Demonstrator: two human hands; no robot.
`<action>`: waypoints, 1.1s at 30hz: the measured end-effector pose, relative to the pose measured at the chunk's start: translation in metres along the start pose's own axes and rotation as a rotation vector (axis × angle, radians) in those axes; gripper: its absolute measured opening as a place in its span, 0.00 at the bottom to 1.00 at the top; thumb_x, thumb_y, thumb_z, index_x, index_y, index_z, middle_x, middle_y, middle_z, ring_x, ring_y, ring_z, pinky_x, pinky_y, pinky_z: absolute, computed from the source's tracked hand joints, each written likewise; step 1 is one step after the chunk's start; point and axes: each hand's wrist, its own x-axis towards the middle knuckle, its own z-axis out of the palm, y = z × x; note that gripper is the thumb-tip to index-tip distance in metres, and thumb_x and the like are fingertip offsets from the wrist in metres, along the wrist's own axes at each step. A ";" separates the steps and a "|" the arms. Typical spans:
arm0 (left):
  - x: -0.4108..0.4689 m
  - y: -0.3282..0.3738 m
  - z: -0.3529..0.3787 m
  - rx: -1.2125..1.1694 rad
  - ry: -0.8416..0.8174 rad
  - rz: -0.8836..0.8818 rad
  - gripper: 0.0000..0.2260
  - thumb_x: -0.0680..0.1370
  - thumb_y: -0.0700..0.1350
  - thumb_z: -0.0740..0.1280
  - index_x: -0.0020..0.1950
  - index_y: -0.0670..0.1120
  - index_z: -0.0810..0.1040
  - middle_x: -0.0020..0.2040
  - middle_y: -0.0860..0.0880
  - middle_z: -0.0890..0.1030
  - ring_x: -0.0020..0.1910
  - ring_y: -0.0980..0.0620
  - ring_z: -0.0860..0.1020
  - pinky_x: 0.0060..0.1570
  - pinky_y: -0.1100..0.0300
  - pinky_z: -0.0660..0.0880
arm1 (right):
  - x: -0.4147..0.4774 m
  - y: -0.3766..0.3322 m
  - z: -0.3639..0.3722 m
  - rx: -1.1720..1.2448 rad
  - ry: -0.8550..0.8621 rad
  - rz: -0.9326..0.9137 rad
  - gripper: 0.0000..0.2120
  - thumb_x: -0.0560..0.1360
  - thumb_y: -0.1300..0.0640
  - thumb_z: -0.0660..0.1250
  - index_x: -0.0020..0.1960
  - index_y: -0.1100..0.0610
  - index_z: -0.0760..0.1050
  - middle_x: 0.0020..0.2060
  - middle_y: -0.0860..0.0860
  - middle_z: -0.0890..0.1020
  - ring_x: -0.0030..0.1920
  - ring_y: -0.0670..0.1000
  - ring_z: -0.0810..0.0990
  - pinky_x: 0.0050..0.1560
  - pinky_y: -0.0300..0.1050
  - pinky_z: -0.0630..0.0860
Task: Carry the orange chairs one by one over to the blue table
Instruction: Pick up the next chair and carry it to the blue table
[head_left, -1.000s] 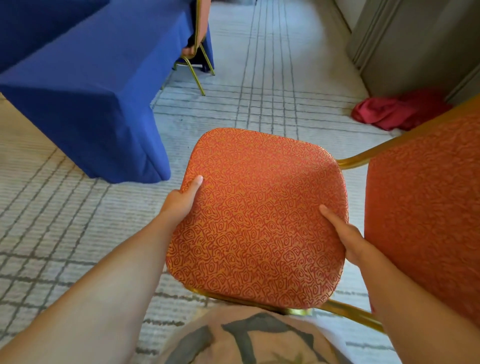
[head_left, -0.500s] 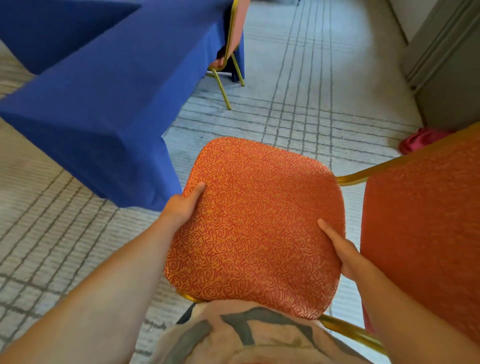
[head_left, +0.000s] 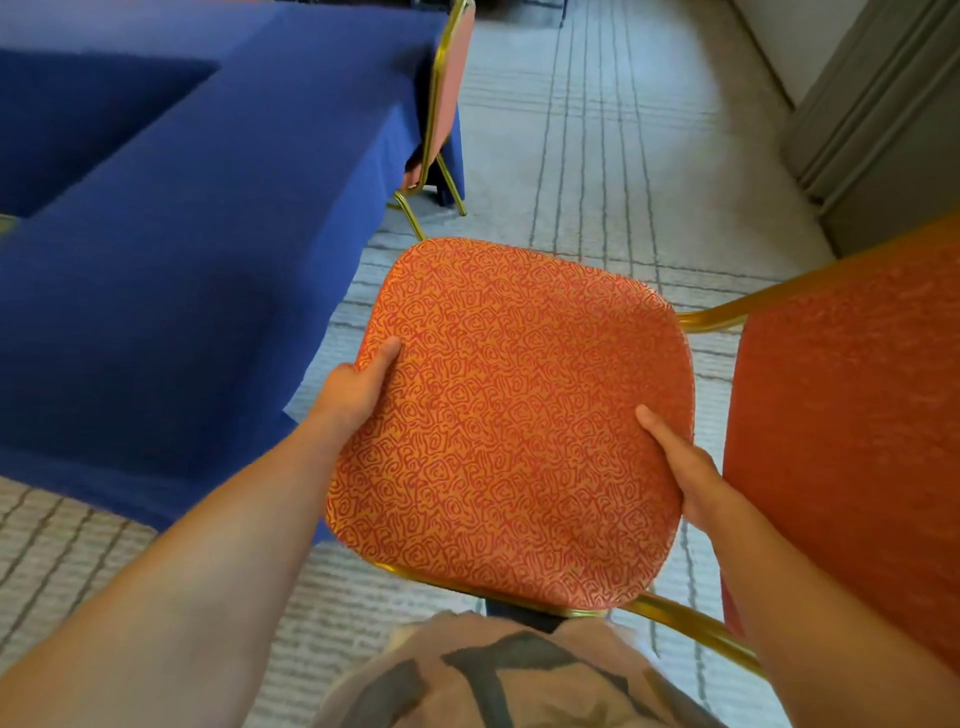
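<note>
I hold an orange chair (head_left: 511, 415) with a patterned seat and gold frame in front of my body, its backrest at the right edge. My left hand (head_left: 358, 387) grips the seat's left edge, thumb on top. My right hand (head_left: 680, 462) grips the seat's right edge near the backrest. The blue table (head_left: 182, 223), draped in blue cloth to the floor, stands just left of the chair. Another orange chair (head_left: 441, 104) stands tucked against the table's far corner.
Pale carpet (head_left: 597, 156) with grey grid lines runs ahead between the table and a grey wall panel (head_left: 883, 119) on the right. My patterned shirt shows at the bottom edge.
I have moved forward and to the left with the chair; the blue table is now much nearer and beside the seat. The red cloth on the floor at the right has left the view.
</note>
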 end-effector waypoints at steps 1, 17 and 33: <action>0.016 0.006 0.007 -0.001 -0.012 -0.007 0.54 0.58 0.83 0.52 0.62 0.39 0.76 0.59 0.38 0.78 0.57 0.39 0.76 0.58 0.48 0.70 | 0.016 -0.010 0.003 -0.003 -0.003 0.004 0.43 0.56 0.36 0.78 0.66 0.56 0.76 0.54 0.56 0.84 0.55 0.58 0.83 0.62 0.58 0.76; 0.254 0.181 0.050 -0.156 0.053 -0.119 0.56 0.54 0.85 0.54 0.65 0.43 0.75 0.60 0.42 0.79 0.57 0.41 0.77 0.61 0.47 0.71 | 0.276 -0.251 0.061 -0.122 -0.101 0.021 0.28 0.60 0.38 0.77 0.54 0.54 0.79 0.44 0.54 0.87 0.46 0.55 0.85 0.40 0.47 0.79; 0.506 0.272 0.063 -0.003 0.051 -0.151 0.50 0.58 0.84 0.50 0.57 0.46 0.78 0.52 0.44 0.80 0.52 0.42 0.78 0.55 0.46 0.74 | 0.479 -0.360 0.163 -0.114 0.038 0.102 0.30 0.66 0.41 0.77 0.61 0.57 0.79 0.50 0.55 0.85 0.50 0.56 0.83 0.50 0.48 0.79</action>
